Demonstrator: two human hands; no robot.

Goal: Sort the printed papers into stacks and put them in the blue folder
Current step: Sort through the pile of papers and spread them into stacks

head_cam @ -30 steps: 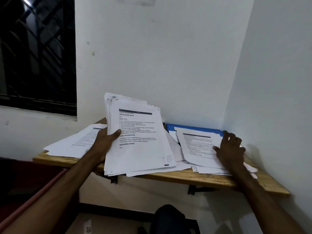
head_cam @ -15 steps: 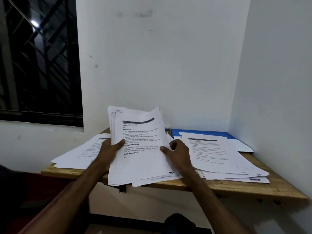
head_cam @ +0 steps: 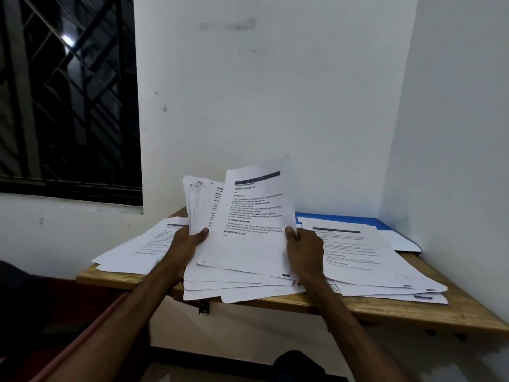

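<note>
A thick bundle of printed papers (head_cam: 201,205) stands tilted on the wooden shelf (head_cam: 413,312), gripped at its left edge by my left hand (head_cam: 184,246). My right hand (head_cam: 304,252) pinches the right edge of the top sheet (head_cam: 253,224) and holds it lifted off the bundle. One stack of papers (head_cam: 143,249) lies flat at the shelf's left end. Another stack (head_cam: 363,260) lies at the right, on top of the blue folder (head_cam: 338,217), of which only the far edge and a white corner show.
The shelf sits in a corner between the white back wall (head_cam: 275,106) and the white right wall (head_cam: 454,133). A dark barred window (head_cam: 68,92) is at the left. The papers overhang the shelf's front edge. A dark object (head_cam: 297,365) lies on the floor below.
My right hand left the right stack, came to the bundle and lifted its top sheet. The left hand kept hold of the bundle. The camera tilted and moved closer.
</note>
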